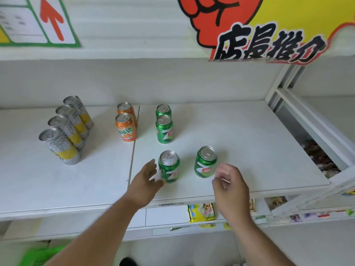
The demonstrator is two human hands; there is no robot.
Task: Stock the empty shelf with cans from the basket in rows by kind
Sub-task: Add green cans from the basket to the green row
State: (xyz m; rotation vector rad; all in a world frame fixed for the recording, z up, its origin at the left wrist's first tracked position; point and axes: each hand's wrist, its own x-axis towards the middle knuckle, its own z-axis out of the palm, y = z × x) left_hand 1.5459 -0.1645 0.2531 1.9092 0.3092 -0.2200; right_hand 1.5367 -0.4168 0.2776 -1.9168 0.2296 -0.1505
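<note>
**Presently: green cans being set into the row**

Currently, two green cans are stood upright near the front edge of the shelf [249,150]. The left hand [146,181] is positioned against the near-left green can [169,167]; the fingers are spread apart around its lower side, touching it or nearly so, and a firm clamp cannot be confirmed. The right hand [228,181] is held just beside the near-right green can [206,162], fingers loosely curled and blurred, nothing gripped.

Directly beyond the left hand's can, two more green cans [164,123] are lined up front to back. To the far left of that grip, two orange cans [125,123] form a second line, and further left four tall silver-and-yellow cans [65,129] form a third. Each kind is thus kept in its own file, which serves the sorting required.

The near-right green can stands outside the green file; it is judged that it must be shifted left, behind or ahead of its neighbour. The green basket [40,254] is glimpsed below, blurred; its contents cannot be told.
</note>
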